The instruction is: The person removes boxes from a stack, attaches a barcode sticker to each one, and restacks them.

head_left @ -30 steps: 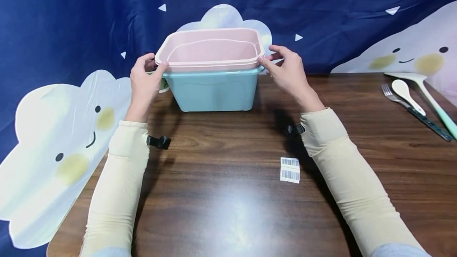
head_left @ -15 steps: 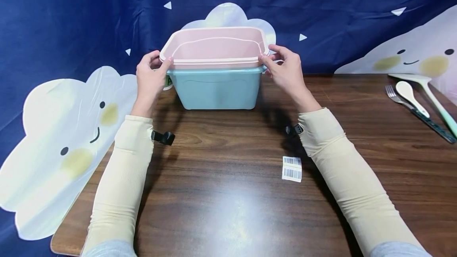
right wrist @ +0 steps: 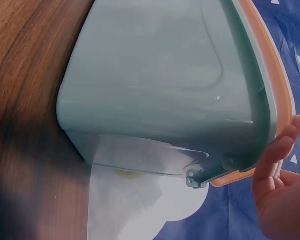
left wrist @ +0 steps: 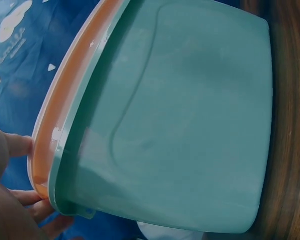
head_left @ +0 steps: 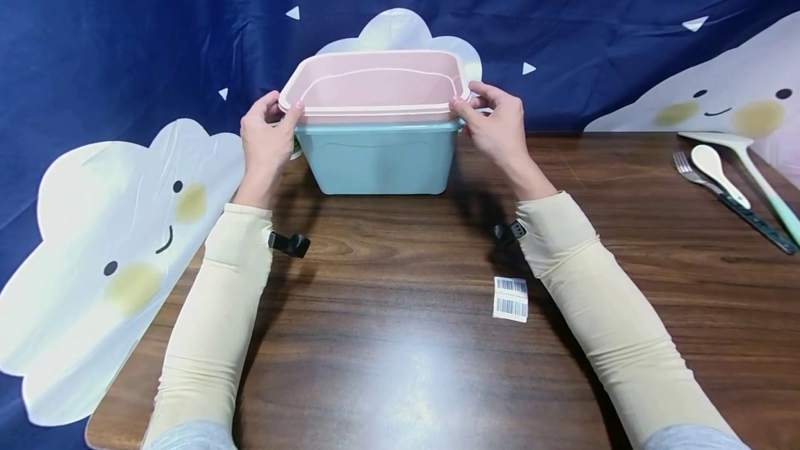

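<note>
A pale pink plastic bin (head_left: 378, 85) sits nested in a light blue-green bin (head_left: 381, 165), its rim standing above the lower one's. My left hand (head_left: 265, 141) pinches the pink rim at the left front corner, thumb in front and fingers beyond. At the opposite front corner, my right hand (head_left: 500, 130) pinches the same rim between thumb and fingers. In the left wrist view, fingertips of the left hand (left wrist: 17, 195) reach under the pink lip, right at the blue-green rim. The right wrist view has the right hand (right wrist: 282, 192) against the pink lip.
A barcode label (head_left: 510, 299) lies on the wooden table (head_left: 375, 262). To the right are a fork (head_left: 690, 169), a white spoon (head_left: 719, 173) and a long green-and-white handled utensil (head_left: 765, 179). A blue cloud-print cloth (head_left: 562, 19) hangs behind.
The head view has shifted slightly. My right hand sits a little closer in against the pink bin's corner; the left hand keeps its place on the rim. The bins remain nested.
</note>
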`<control>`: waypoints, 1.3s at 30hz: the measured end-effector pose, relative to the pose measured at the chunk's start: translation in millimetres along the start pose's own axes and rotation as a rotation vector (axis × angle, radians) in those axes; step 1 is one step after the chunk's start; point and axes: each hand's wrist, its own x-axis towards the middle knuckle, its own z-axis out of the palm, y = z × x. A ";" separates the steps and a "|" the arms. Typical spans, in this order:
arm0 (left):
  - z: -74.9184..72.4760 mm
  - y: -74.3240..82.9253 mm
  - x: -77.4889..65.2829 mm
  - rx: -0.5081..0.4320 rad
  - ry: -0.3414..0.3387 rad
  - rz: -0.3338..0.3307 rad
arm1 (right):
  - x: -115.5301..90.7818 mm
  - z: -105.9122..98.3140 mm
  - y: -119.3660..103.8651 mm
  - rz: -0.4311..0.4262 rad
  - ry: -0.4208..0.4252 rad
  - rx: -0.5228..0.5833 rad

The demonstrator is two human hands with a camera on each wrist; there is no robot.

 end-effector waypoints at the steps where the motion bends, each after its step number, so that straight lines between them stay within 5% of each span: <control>1: 0.3 -0.2 0.1 0.001 0.002 -0.003 | 0.0 0.3 0.5 -0.004 0.002 0.002; 22: 3.4 2.9 -0.8 -0.186 0.033 -0.040 | -6.6 0.0 -5.9 -0.060 0.022 -0.098; 32: 5.6 4.0 0.2 -0.260 0.038 -0.086 | -7.2 2.6 -6.1 -0.042 0.028 -0.082; 39: 3.6 8.8 -1.3 -0.357 0.066 -0.089 | -6.6 5.7 -9.5 -0.053 0.035 0.033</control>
